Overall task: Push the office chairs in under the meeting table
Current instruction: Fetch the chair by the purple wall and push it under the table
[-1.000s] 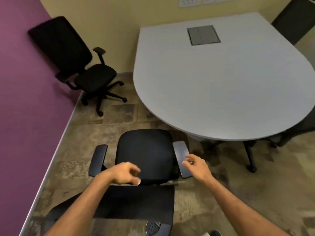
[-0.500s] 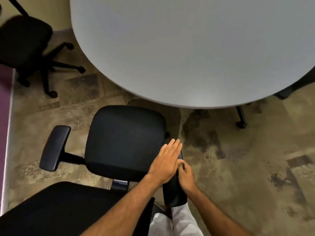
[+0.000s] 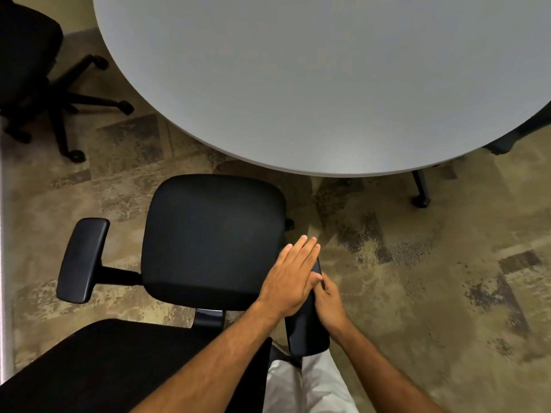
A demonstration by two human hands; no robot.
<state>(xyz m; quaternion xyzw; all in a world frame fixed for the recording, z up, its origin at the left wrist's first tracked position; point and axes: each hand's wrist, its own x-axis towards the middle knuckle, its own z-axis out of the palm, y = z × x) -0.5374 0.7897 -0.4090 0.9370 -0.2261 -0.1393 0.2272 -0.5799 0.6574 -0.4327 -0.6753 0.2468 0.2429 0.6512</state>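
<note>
Chair (image 3: 211, 242) armrest (image 3: 307, 332) mostly hidden — left hand (image 3: 293, 278) flat on top, right hand (image 3: 329, 302) gripping its side.

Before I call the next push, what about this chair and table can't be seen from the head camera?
- Near chair base and wheels: hidden under its seat.
- Right armrest front: covered by left hand and right hand.
- Table legs: hidden by its top.
- Far chair: cut off by the left edge.

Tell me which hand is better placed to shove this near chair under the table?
Probably the right hand: its grip wraps the chair's right armrest from the outer side. The left hand only lies flat on that armrest, fingers extended. The seat is not yet under the table.
</note>
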